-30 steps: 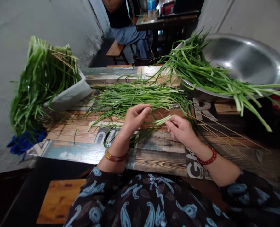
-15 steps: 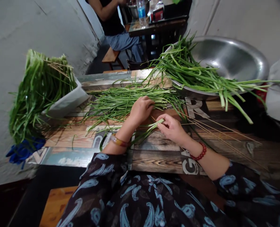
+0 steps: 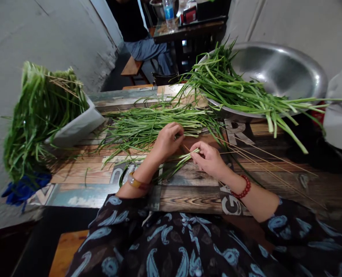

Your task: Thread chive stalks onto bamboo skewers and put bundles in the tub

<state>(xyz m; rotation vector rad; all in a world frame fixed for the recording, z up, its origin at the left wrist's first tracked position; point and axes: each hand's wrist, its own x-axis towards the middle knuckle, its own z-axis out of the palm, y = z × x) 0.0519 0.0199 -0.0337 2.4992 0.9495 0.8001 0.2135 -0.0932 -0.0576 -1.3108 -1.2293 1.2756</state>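
"What's my right hand (image 3: 205,157) doing?"
"Its fingers pinch a small green bunch (image 3: 185,158) above the table (image 3: 188,200)."
"And my left (image 3: 169,139)?"
"Loosely curled beside the chive pile (image 3: 159,123); I can't tell whether it grips anything."

The bench (image 3: 191,196) looks like lots of wood strips put side by side. Some are brown, some are pale, and some are blue. It has big light letters on it, like an R and a G. A heap of long green leaves (image 3: 156,123) lies flat across the middle. One small bit of leaf (image 3: 86,177) lies apart, near the left end. A white box (image 3: 75,129) sits tilted at the left end. A big shiny bowl (image 3: 283,73) sits on the far right part. Thin sticks (image 3: 270,169) lie spread out at the right, some crossing.
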